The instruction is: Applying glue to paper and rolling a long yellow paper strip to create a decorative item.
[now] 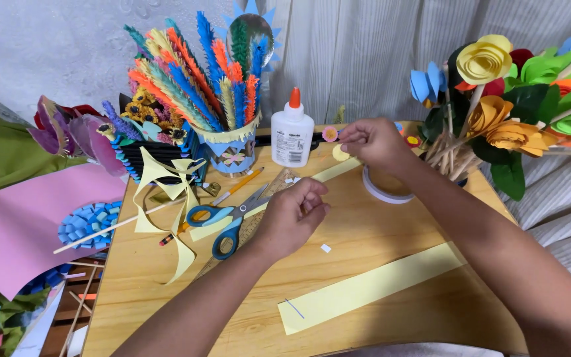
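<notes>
Head view: we see our left hand (pixel 292 215) low over the wooden tabletop (pixel 365 231), its grip pinched shut on one end of a narrow pale-yellow paper strip (pixel 328 174) that runs up and right to our right hand (pixel 373 141). The right hand's grip is clenched on the far end of that strip, fingertips (pixel 346 137) pressed together just beside a small rolled paper disc (pixel 340 153). A roll of white tape (pixel 384 188) lies under the right wrist. Blue-handled scissors (pixel 229 218) rest just left of the left hand, over a wooden ruler (pixel 259 215) and near a pencil (pixel 236 188). A white glue bottle with an orange cap (pixel 292 132) stands behind the strip. A wider yellow paper strip (pixel 371 284) lies near the front edge, well apart from both hands. A cup of paper feathers (pixel 232 142) stands at the back left, and paper flowers on sticks (pixel 497 106) fill the right side.
</notes>
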